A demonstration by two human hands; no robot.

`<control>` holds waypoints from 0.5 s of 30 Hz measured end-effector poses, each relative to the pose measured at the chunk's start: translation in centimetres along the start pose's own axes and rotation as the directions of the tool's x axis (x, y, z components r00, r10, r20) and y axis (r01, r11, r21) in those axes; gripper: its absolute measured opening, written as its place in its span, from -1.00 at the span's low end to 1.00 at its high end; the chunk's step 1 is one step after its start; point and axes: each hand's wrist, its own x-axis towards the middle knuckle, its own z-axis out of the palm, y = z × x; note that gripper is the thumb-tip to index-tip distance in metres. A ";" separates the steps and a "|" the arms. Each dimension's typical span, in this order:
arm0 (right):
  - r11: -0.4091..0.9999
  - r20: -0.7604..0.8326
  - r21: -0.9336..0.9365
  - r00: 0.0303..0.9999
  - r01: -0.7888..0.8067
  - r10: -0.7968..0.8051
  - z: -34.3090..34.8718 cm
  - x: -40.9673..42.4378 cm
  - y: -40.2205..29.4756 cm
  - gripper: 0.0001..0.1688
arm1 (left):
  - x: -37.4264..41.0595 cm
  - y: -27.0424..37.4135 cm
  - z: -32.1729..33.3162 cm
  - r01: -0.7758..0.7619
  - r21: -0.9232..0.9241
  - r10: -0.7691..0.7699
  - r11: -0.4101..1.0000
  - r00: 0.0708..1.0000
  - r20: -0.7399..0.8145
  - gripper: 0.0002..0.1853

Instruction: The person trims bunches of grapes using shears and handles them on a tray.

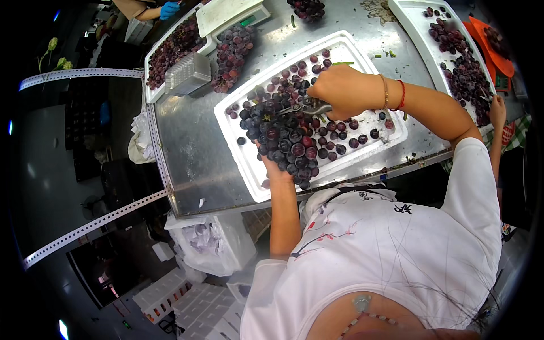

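Note:
My left hand (276, 168) supports a large bunch of dark grapes (285, 142) from below; the fruit hides most of its fingers. My right hand (335, 91) is closed around the handles of small metal scissors (315, 109), whose blades reach into the top of the bunch. Whether the blades are apart is hard to tell. Beneath both hands lies a white foam tray (250, 178) with many loose red and dark grapes (341, 148) and bits of green stem.
Left of the tray are another grape bunch (231, 55), stacked clear plastic boxes (188, 73) and a scale (229, 15). More foam trays of grapes flank the metal table (187, 170). A co-worker's blue-gloved hand (170, 10) is at top left, another's bare hand (497, 111) at right.

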 end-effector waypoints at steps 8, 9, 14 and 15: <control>0.995 0.103 0.095 0.995 -0.005 -0.005 -0.6 0.6 -0.5 -0.71 | 0.1 0.2 1.0 0.019 -0.009 -0.018 1.000 0.999 0.046 -0.44; 0.995 0.107 0.098 0.994 -0.014 0.003 -0.7 0.6 -0.7 -0.70 | 0.2 0.1 1.0 0.013 -0.013 -0.012 1.000 0.999 0.031 -0.47; 0.988 0.141 0.146 0.989 -0.059 0.039 -1.7 0.5 -2.1 -0.68 | 0.7 -0.2 1.2 -0.058 0.001 0.058 0.998 0.998 0.002 -0.42; 0.989 0.144 0.137 0.989 -0.054 0.034 -1.8 0.6 -2.3 -0.67 | 0.9 -0.2 1.0 -0.066 -0.008 0.066 0.998 0.998 -0.003 -0.41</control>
